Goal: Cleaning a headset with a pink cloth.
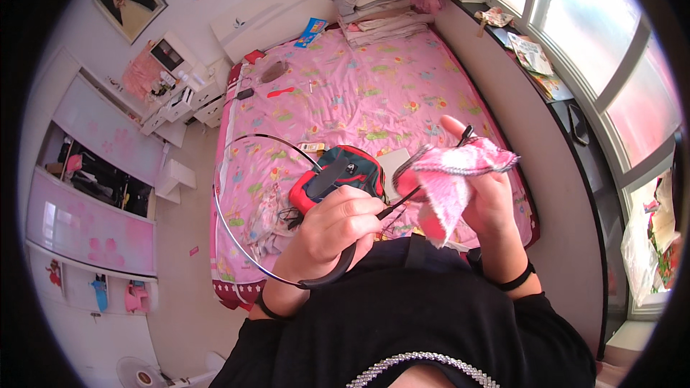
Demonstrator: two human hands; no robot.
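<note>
My left hand (345, 226) grips one end of what looks like a headset. Its thin, shiny headband (233, 242) bows out to the left and ends in a black pad (326, 178). From my left fist a slim black rod (400, 207), perhaps a microphone boom, slants up to the right. A pink and white checked fleecy cloth (447, 170) with a dark stitched edge is draped over this rod. My right hand (490, 205) holds the cloth from behind, partly hidden by it, with one finger extended near the rod's black tip (468, 131).
Before me stands a bed with a pink patterned sheet (372, 91). On it lie a green and red bag (367, 164), a crumpled garment (267, 215) and a red strip (281, 92). The dark windowsill (560, 113) at right bears magazines (531, 54) and a phone (578, 124). An electric fan (141, 374) stands lower left.
</note>
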